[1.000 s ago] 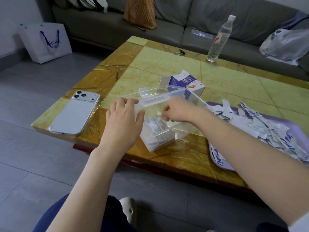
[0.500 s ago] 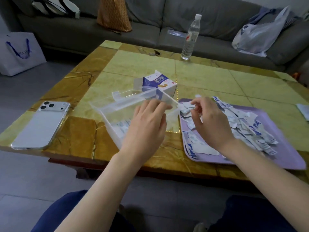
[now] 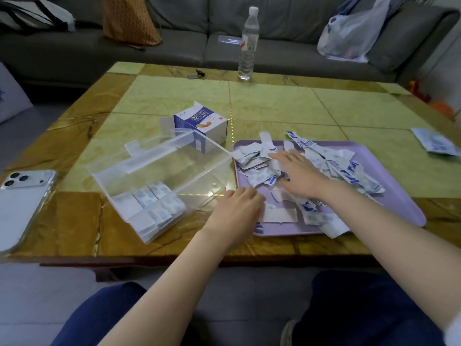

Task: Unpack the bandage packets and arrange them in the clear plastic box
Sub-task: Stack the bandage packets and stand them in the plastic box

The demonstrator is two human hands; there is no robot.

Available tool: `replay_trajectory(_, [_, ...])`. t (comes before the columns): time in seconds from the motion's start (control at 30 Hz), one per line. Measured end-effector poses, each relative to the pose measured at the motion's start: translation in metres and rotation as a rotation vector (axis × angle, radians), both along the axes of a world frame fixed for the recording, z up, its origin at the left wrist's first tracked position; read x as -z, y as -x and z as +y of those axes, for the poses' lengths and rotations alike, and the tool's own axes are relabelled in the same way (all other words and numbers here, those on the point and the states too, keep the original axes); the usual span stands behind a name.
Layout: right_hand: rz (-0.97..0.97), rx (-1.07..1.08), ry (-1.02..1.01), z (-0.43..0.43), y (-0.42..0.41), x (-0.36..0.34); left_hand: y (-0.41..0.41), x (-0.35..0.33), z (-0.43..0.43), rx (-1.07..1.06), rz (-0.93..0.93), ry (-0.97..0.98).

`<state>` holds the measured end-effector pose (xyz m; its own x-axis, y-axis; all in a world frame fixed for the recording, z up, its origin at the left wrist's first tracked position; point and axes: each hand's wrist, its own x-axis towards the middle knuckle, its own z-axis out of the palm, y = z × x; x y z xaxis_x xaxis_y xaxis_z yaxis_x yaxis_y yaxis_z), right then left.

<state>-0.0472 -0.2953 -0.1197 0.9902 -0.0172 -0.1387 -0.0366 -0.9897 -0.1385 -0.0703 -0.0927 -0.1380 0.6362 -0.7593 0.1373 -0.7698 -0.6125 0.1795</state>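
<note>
Bandage packets [image 3: 349,171] lie heaped on a purple tray [image 3: 399,196] under my right hand [image 3: 299,176]. Its fingers are spread flat and straight over the pile and grip nothing. My left hand [image 3: 237,211] rests palm down at the tray's near left corner, just beside a flat white packet [image 3: 279,214]. Its fingers are bent and the tips are out of my sight, so I cannot tell whether they hold anything.

Just left of the left hand stands the clear box [image 3: 99,181], open at the top and set at an angle to the desk [image 3: 274,108] edge. Rows of sorted packets [image 3: 149,208] fill its near end. Beyond the box, ahead of the left hand, sits a blue-and-white carton [image 3: 199,121] with one end flap open. Farther left, past the box, a white phone [image 3: 22,203] lies face down at the desk's near edge.

Well to the right of the right hand, a lone wrapper [image 3: 436,142] lies apart from the tray. Far ahead of both hands a water bottle [image 3: 248,43] stands upright at the desk's far edge. Behind it a grey sofa [image 3: 174,46] carries a white plastic bag [image 3: 349,38].
</note>
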Motion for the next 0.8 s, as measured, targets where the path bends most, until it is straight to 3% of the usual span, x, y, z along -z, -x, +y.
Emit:
replay_trajectory(0.13, [0.035,0.011,0.016,-0.002,-0.013,0.000,-0.004,0.005,-0.008,-0.020,0.006,-0.026])
replay_trajectory(0.8, [-0.145,0.074,0.029,-0.022,-0.011,-0.012,-0.006,0.005,-0.014,-0.030,0.030,-0.026])
